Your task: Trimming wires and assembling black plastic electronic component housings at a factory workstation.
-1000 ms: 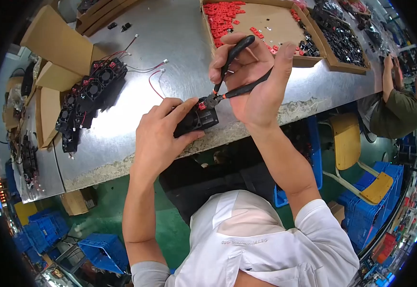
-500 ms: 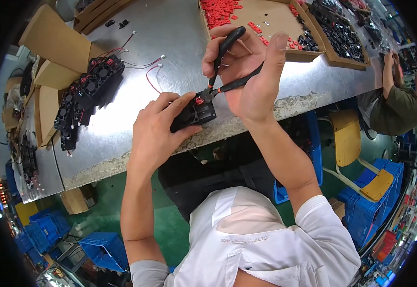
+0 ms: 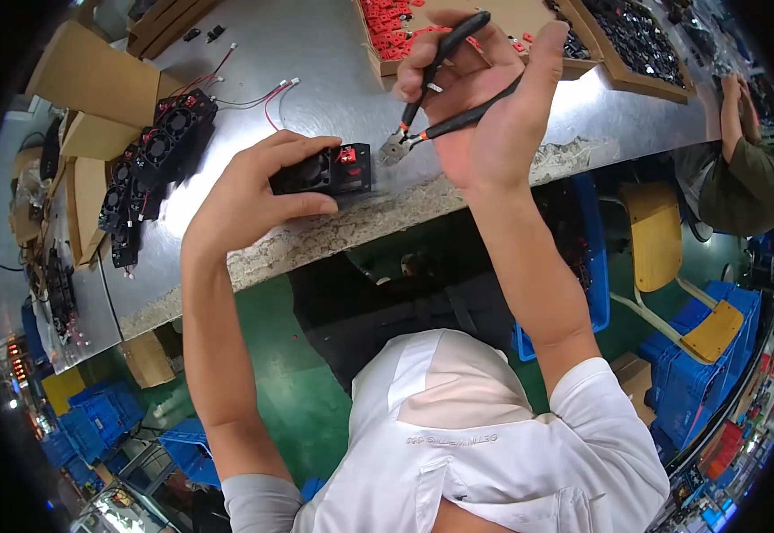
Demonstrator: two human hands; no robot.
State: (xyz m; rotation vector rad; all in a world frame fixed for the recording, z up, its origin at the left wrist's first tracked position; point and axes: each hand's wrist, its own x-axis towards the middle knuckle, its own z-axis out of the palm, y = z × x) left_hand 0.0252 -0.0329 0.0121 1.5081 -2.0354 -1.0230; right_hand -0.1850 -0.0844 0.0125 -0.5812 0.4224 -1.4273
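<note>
My left hand (image 3: 249, 191) grips a small black fan unit (image 3: 325, 171) with a red part on its right end, held over the front edge of the metal bench (image 3: 333, 80). My right hand (image 3: 484, 98) holds black-handled cutting pliers (image 3: 431, 84). Their jaws point down and left, a short gap away from the fan's red end. Both forearms rise from my white-sleeved shoulders at the bottom.
A row of finished black fans (image 3: 151, 164) with red-and-white leads lies on the bench at left, beside cardboard boxes (image 3: 94, 80). Cardboard trays of red parts (image 3: 396, 18) and black parts (image 3: 635, 40) stand at the back. Another person (image 3: 746, 169) sits at right. Blue crates (image 3: 702, 373) fill the floor.
The pliers' jaws have lifted off the fan's red end and drawn back to the right. My left hand has turned the fan and shifted it slightly left.
</note>
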